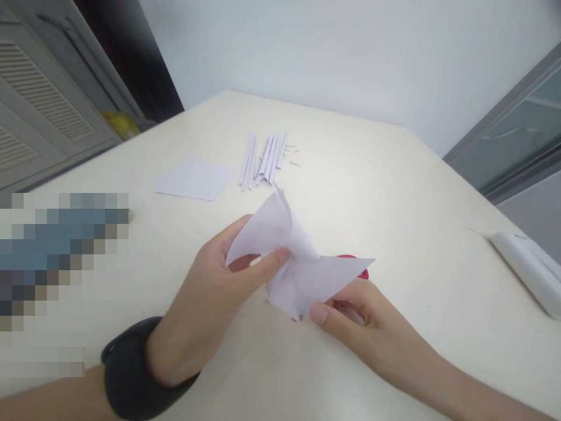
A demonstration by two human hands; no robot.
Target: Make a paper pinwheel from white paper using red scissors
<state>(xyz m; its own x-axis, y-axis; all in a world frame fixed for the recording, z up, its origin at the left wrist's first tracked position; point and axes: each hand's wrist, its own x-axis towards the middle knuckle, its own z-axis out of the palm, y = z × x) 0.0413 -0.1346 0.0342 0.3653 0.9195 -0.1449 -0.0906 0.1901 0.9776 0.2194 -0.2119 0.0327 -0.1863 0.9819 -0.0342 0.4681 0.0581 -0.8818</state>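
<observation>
A white paper pinwheel (302, 269) with curved, pointed blades is held up above the table. My left hand (228, 272) grips it from the left, its thumb pressed near the folded centre and the other fingers behind the paper. At the lower right edge, my right hand (350, 313) is closed on the paper, the thumb in front and the fingers partly hidden behind the blade. A red curved object (364, 273) shows behind the right blade, mostly covered, so its kind is unclear.
Several rolled paper sticks (269, 158) lie on the white table (377, 169), with thin scraps (293, 155) beside them. A flat paper sheet (195, 178) lies to their left. A white boxy device (528, 272) sits at the right edge. A blurred-out area covers the left side.
</observation>
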